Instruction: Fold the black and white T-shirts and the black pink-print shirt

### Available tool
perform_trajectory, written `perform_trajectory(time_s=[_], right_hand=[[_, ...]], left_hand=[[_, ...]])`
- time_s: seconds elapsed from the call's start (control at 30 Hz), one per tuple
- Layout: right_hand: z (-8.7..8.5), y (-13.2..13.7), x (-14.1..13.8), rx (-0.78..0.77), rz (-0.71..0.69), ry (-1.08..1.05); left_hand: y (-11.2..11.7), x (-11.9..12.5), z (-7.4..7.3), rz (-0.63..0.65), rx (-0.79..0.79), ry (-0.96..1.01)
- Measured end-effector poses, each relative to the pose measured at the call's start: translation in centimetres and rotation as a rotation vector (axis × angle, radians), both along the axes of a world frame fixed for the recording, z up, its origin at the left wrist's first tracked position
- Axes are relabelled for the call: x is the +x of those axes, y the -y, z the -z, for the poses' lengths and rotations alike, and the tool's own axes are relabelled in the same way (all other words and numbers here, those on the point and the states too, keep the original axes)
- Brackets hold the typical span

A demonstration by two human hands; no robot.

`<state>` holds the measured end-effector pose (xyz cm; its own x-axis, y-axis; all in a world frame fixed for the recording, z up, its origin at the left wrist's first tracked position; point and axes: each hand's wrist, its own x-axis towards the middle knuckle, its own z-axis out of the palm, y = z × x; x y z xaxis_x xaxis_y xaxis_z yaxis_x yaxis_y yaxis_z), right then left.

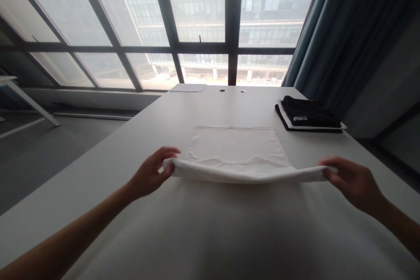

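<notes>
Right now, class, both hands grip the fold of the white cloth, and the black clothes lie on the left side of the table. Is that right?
No. The head view shows the black clothes on the right side of the table, not the left. The left hand and right hand do grip the fold of the white cloth.

The left hand [151, 175] and right hand [352, 182] pinch opposite ends of a white garment [236, 151], its folded edge stretched between them. Beyond the right hand, folded black clothes [308, 114] rest on the table [98, 170].
</notes>
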<state>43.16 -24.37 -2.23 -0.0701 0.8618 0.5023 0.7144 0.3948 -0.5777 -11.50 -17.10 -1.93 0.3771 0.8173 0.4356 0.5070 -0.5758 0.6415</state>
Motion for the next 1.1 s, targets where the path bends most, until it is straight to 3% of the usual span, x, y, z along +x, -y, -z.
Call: perform_trajectory(time_s=[0.1, 0.2, 0.27, 0.37, 0.53, 0.63, 0.73, 0.9, 1.1], right_hand=[[-1.6, -3.4, -0.8, -0.004, 0.095, -0.166], [-2.5, -9.0, -1.8, 0.029, 0.181, -0.277], [-2.3, -13.1, -2.3, 0.023, 0.235, -0.314], [-0.9, -18.8, -3.0, -0.053, 0.292, -0.333], [3.0, -25.4, -4.6, -0.256, 0.419, -0.27], [4.9, -27.2, -5.0, -0.299, 0.461, -0.207], [5.7, -27.6, -4.7, -0.297, 0.476, -0.193], [5.1, -27.2, -4.3, -0.288, 0.464, -0.194], [3.7, -25.8, -4.8, -0.032, 0.337, -0.187]], left_hand=[[-2.9, 1.5, -1.6, 0.048, -0.154, 0.12], [-7.4, 2.2, -3.0, 0.143, -0.241, 0.086], [-10.6, 2.1, -3.4, 0.143, -0.28, 0.055], [-15.1, 2.1, -2.4, 0.022, -0.318, 0.09], [-20.3, 3.3, 1.5, -0.222, -0.355, 0.046], [-21.7, 3.8, 2.9, -0.277, -0.362, 0.0], [-22.2, 3.9, 3.2, -0.283, -0.378, -0.01], [-22.0, 4.3, 2.4, -0.247, -0.396, 0.028], [-21.2, 4.8, 1.6, -0.138, -0.376, 0.141]])
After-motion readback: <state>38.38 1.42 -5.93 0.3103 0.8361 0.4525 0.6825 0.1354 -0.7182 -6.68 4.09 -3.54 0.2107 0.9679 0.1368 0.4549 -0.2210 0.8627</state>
